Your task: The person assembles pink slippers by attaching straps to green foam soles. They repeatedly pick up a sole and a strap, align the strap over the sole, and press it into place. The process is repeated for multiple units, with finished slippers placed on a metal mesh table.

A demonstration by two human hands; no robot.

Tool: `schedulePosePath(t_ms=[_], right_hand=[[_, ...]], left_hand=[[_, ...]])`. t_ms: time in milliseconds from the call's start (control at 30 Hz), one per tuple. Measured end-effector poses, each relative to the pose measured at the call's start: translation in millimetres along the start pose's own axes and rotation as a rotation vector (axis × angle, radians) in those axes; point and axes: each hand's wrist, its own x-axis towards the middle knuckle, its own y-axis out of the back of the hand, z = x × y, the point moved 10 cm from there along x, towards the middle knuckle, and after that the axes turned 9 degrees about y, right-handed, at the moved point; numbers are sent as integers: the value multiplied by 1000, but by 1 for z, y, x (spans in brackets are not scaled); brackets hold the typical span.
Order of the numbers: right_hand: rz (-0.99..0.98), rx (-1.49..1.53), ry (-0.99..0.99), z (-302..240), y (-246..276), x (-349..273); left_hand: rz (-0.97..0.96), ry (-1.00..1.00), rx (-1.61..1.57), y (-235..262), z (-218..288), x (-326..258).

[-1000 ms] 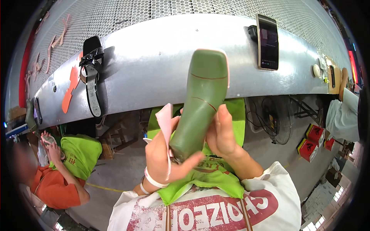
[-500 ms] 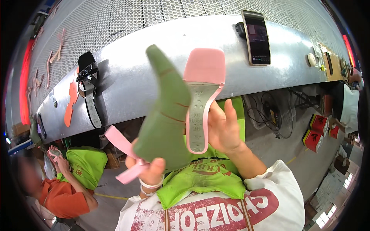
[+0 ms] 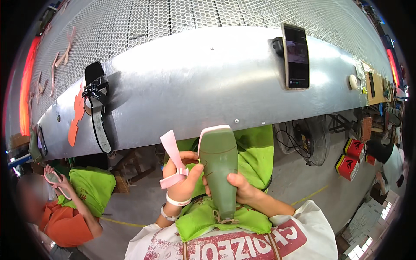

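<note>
My right hand (image 3: 246,190) grips a green shoe last (image 3: 220,162) near its narrow end, thumb on top, fingertips showing at the left side. The wide toe end points away from me. Under the last lies a pink sandal insole (image 3: 215,128); only its rim shows at the toe, the rest is hidden. A pink strap (image 3: 170,149) with a small looped band hangs from my left hand (image 3: 185,187), whose fingers close around it. My left fingertips are beside the last's left edge; I cannot tell whether they touch it.
A metal bench (image 3: 182,86) curves ahead, backed by a perforated surface. On it are a black sandal (image 3: 99,117), an orange cut-out piece (image 3: 78,115) and a phone (image 3: 296,56). A co-worker (image 3: 71,216) sits at left. A fan (image 3: 312,143) and red boxes (image 3: 349,162) stand at right.
The last has been turned end for end and brought down toward me. The pink insole, earlier beside it in my right hand, is now beneath it. The strap stays in my left hand.
</note>
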Motion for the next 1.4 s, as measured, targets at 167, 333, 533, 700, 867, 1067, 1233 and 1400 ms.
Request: schedulePosePath(t_ms=[167, 333, 533, 700, 867, 1067, 1233, 1400], right_hand=[[-56, 42, -64, 67, 76, 20], [-54, 52, -42, 51, 47, 16], [247, -714, 473, -33, 63, 26], [342, -1348, 1268, -157, 31, -18], [406, -1480, 1516, -227, 11, 10], [500, -1229, 1378, -264, 30, 69], [134, -1189, 1402, -227, -18, 59], [-369, -1402, 1242, -134, -77, 21]], left_hand=[[88, 46, -147, 2, -100, 13], [125, 88, -99, 5, -66, 3], [198, -170, 202, 20, -44, 9], [204, -168, 225, 24, -49, 12], [190, -142, 214, 35, -48, 17], [140, -144, 294, 44, -47, 23], [60, -68, 514, 37, -28, 28], [29, -245, 810, 16, 21, 16]])
